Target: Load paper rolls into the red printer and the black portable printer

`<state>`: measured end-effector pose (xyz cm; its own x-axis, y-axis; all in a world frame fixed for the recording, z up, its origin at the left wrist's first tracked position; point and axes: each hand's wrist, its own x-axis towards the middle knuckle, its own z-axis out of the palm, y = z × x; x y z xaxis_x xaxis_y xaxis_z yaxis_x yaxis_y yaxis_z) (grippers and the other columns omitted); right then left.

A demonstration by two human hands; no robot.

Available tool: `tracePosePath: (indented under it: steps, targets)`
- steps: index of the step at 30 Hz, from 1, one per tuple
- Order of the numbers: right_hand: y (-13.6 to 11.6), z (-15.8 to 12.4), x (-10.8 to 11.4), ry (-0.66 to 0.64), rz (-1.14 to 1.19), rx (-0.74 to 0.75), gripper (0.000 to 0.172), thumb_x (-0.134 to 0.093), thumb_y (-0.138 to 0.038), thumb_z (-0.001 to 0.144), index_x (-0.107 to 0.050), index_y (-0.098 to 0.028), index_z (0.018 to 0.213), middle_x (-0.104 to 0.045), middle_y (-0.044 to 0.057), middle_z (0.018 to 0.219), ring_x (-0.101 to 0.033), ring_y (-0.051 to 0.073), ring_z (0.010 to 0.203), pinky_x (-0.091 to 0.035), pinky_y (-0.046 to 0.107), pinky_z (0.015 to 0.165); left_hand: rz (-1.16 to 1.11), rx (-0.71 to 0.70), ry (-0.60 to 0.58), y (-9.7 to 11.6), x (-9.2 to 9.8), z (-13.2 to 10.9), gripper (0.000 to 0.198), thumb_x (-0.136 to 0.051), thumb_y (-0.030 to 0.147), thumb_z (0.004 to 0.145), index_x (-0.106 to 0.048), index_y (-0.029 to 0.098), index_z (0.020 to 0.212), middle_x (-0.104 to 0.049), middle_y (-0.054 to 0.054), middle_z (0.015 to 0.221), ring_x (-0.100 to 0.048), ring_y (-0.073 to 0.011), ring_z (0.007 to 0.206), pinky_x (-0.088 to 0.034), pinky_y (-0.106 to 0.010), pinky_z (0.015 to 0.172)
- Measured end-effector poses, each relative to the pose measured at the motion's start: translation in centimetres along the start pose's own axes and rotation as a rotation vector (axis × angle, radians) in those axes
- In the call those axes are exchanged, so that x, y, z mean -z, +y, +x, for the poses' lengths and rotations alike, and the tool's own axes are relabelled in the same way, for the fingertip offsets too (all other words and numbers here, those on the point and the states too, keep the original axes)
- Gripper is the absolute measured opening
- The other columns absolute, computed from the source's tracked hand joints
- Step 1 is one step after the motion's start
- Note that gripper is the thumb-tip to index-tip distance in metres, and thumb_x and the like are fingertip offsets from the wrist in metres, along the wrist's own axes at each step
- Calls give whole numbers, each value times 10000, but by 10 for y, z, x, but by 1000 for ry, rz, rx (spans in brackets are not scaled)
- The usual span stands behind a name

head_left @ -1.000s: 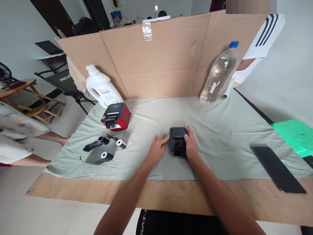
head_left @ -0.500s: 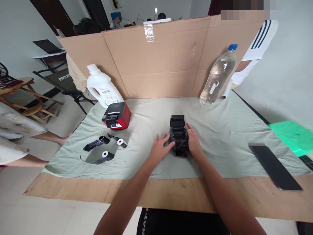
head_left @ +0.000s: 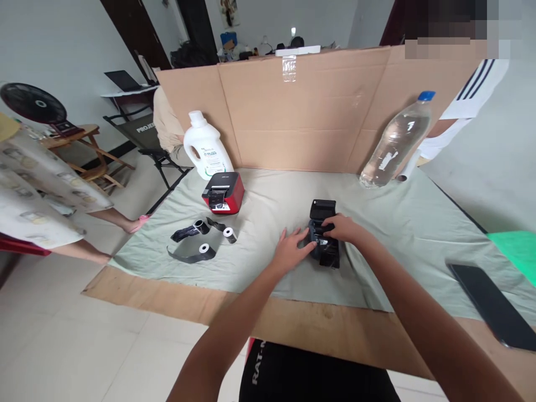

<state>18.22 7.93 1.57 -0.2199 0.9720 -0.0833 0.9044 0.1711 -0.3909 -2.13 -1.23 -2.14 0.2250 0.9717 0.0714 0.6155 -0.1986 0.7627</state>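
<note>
A small black portable receipt printer [head_left: 314, 250] stands on the cloth with its lid [head_left: 322, 209] raised. A strip of black paper [head_left: 329, 255] hangs out over its front. My left hand [head_left: 292, 249] lies at the printer's left side, fingers spread, the thumb touching its edge. My right hand [head_left: 342, 228] comes in from the right with its fingers bent down into the open compartment, at the paper roll inside. The fingertips and most of that roll are hidden.
A red and black printer [head_left: 224, 193], loose paper rolls [head_left: 205, 251] and a white jug [head_left: 207, 148] are at left. A water bottle [head_left: 397, 142] leans on the cardboard [head_left: 299, 123]. A phone [head_left: 492, 304] lies at right. Other people stand nearby.
My right hand has left the printer's right side and moved over its open compartment, fingers now inside. My left hand stays beside the printer. The view has shifted left.
</note>
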Motion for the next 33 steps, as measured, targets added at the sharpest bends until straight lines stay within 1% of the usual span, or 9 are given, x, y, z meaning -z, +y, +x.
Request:
tracePosePath:
  steps: [7, 11, 15, 18, 20, 24, 27, 30, 33]
  targets:
    - [-13, -23, 50, 147, 93, 37, 244, -737, -200, 742, -757, -210, 985, -700, 81, 996, -672, 273, 977, -524, 434, 942, 4, -4, -1, 2, 3, -1, 563, -529, 533, 999, -545, 277, 1500, -589, -54, 1510, -434, -238, 1510, -98, -520, 1330]
    - [-69, -36, 71, 204, 466, 181, 239, -635, -350, 869, -671, -217, 1064, -717, 52, 989, -683, 219, 807, -554, 373, 763, 10, -13, 8, 2, 2, -2, 527, -519, 544, 1006, -578, 297, 1468, -604, -42, 1498, -432, -254, 1509, -100, -526, 1333]
    - [-156, -17, 42, 215, 538, 343, 221, -615, -416, 894, -631, -221, 997, -687, 13, 882, -664, 193, 778, -520, 310, 704, 22, -18, 33, 2, 2, -3, 523, -505, 522, 1014, -608, 236, 1441, -636, -81, 1459, -471, -297, 1475, -116, -537, 1332]
    - [-210, 14, -1, 78, 273, 401, 152, -616, -363, 911, -598, -212, 907, -677, 22, 837, -642, 191, 775, -457, 279, 655, 62, -11, -13, 2, 5, -3, 490, -487, 473, 1021, -607, 254, 1442, -628, -65, 1469, -488, -315, 1454, -232, -503, 1307]
    - [-235, 33, -31, -13, 91, 397, 129, -596, -329, 941, -604, -201, 952, -705, 69, 953, -649, 210, 854, -432, 283, 655, 84, 13, -72, 0, 7, -5, 571, -493, 466, 1017, -487, 251, 1545, -531, -77, 1566, -450, -324, 1485, -330, -492, 1268]
    - [-258, 55, -68, -144, -21, 369, 115, -644, -279, 928, -652, -181, 989, -712, 125, 1071, -655, 241, 896, -419, 296, 654, 73, -18, -122, -5, 7, -7, 673, -488, 528, 1019, -343, 264, 1620, -375, -22, 1672, -302, -264, 1576, -212, -448, 1333]
    - [-260, 54, -70, -183, -52, 347, 221, -691, -337, 904, -688, -173, 1053, -683, 148, 1138, -646, 260, 913, -439, 316, 693, 23, -34, -136, -7, 5, -7, 733, -431, 619, 1020, -329, 223, 1628, -400, -5, 1657, -250, -236, 1595, -131, -418, 1357]
    - [-263, 41, -63, -108, -84, 437, 369, -683, -484, 903, -716, -199, 1134, -608, 154, 1243, -567, 322, 1111, -445, 376, 855, 10, -21, -148, -7, 5, -5, 795, -379, 679, 1014, -311, 186, 1634, -376, -24, 1668, -232, -241, 1601, -127, -436, 1357]
    - [-270, 22, -68, -8, -194, 601, 362, -729, -536, 850, -777, -187, 933, -579, 164, 1192, -461, 380, 1195, -391, 463, 958, 17, -19, -164, -5, 6, -1, 752, -394, 645, 1021, -338, 194, 1620, -389, -28, 1661, -253, -227, 1595, -56, -461, 1358]
